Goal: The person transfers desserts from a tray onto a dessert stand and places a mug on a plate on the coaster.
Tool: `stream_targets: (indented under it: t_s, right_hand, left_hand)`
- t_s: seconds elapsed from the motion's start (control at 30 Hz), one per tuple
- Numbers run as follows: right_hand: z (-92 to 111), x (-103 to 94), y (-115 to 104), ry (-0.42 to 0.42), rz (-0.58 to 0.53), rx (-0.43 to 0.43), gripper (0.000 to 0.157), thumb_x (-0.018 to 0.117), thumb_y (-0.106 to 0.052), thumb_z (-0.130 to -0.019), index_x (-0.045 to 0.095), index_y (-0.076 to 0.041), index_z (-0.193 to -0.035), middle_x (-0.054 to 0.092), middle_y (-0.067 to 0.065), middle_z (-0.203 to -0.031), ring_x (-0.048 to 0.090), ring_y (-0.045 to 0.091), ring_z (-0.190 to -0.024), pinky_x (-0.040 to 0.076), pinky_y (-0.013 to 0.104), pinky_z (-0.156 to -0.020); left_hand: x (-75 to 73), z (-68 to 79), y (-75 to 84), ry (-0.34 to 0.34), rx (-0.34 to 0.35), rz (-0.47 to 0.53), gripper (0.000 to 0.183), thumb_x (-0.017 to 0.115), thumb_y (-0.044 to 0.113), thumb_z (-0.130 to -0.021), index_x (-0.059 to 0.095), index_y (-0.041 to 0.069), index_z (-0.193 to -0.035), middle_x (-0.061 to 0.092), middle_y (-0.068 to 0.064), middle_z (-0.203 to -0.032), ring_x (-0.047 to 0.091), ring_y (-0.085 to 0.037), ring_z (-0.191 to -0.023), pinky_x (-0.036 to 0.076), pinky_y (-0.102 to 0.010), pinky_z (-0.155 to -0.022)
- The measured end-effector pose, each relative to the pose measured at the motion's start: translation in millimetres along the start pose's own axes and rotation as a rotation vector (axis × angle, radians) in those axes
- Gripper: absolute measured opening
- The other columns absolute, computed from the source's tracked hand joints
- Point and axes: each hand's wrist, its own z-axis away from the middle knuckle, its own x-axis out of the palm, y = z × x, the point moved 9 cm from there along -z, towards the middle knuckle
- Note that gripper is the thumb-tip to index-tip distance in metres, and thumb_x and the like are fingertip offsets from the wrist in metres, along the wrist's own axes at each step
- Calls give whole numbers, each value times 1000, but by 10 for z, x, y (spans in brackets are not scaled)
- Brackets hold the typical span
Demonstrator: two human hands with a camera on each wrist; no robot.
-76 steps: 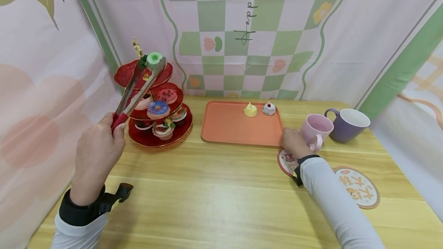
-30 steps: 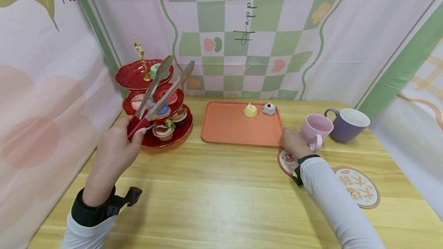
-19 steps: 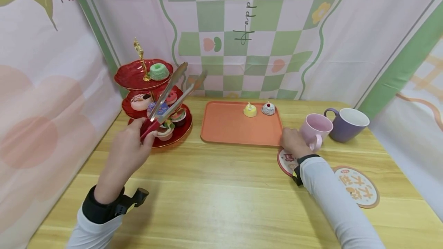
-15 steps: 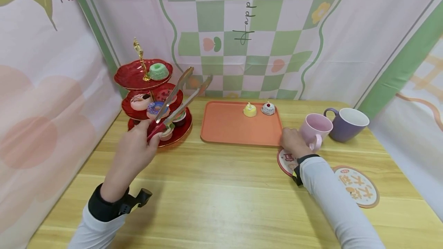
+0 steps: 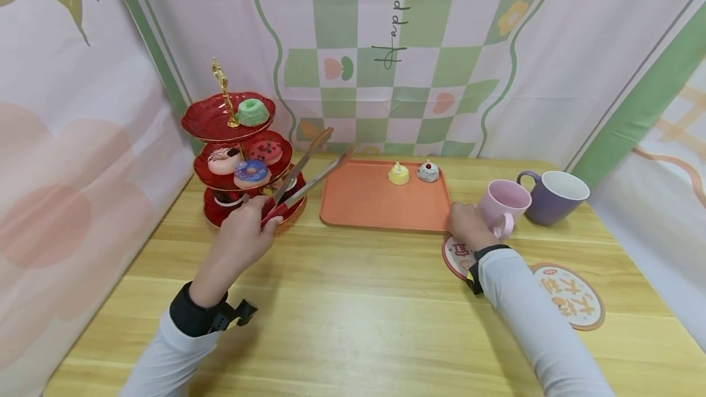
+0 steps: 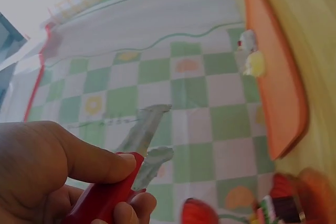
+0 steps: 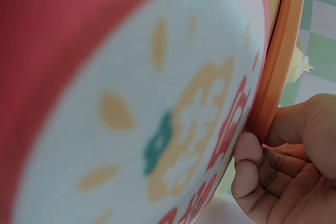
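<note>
My left hand (image 5: pixel 239 244) grips a pair of tongs by the red handles (image 6: pixel 107 198), thumb on top in the left wrist view. The metal arms are spread with nothing between them, their tips around the left back corner of an orange tray (image 5: pixel 364 201). On that tray sit a small yellow cake (image 5: pixel 399 174) and a white speckled cake (image 5: pixel 428 171) topped with a cherry. My right hand (image 5: pixel 469 225) pinches the tray's right front corner between thumb and fingers, as the right wrist view shows. A green ring-shaped cake (image 5: pixel 253 113) rests on the stand's top tier.
A red three-tier stand (image 5: pixel 201 121) at left holds doughnuts (image 5: pixel 252 171) and cupcakes, partly behind the left hand and tongs. A pink mug (image 5: pixel 503 201) stands beside the right hand, a purple mug (image 5: pixel 554 195) behind it. Two round coasters (image 5: pixel 570 299) lie toward the front right.
The tongs held the green cake above the stand; it now rests on the top tier, released. My left hand has moved right and down with the spread tongs. The right hand has stayed put.
</note>
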Motion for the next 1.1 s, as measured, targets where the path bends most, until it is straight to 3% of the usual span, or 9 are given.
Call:
stream_targets:
  t_s: [0.3,0.57,0.93,1.1]
  right_hand:
    - [-9,21,0,-7,2,0,14,50,-1,-83,56,9,-91,54,19,-77,51,32,-69,43,39,-60]
    - [-6,4,-1,-1,-11,5,14,51,-1,-83,56,9,-91,54,19,-76,51,32,-69,43,38,-60]
    - [-26,5,19,0,-10,-3,13,51,-1,-81,57,8,-89,54,18,-75,52,31,-69,43,38,-59]
    - [-25,6,19,-5,-7,-9,11,52,0,-80,57,7,-87,54,17,-74,52,31,-68,43,38,-59]
  left_hand:
    - [394,-184,-25,-97,-12,6,36,66,13,-86,53,-6,-114,60,-15,-86,53,-26,-68,46,-38,-61]
    - [524,-283,24,-84,43,-23,33,66,15,-86,55,-7,-110,59,-14,-81,55,-27,-69,45,-39,-61]
    - [917,-519,-84,-230,-55,47,23,64,15,-87,56,-1,-101,55,-10,-78,52,-23,-62,42,-32,-54]
    - [1079,-610,-62,-249,-55,62,20,63,16,-88,56,0,-97,55,-9,-76,51,-22,-61,40,-31,-51]
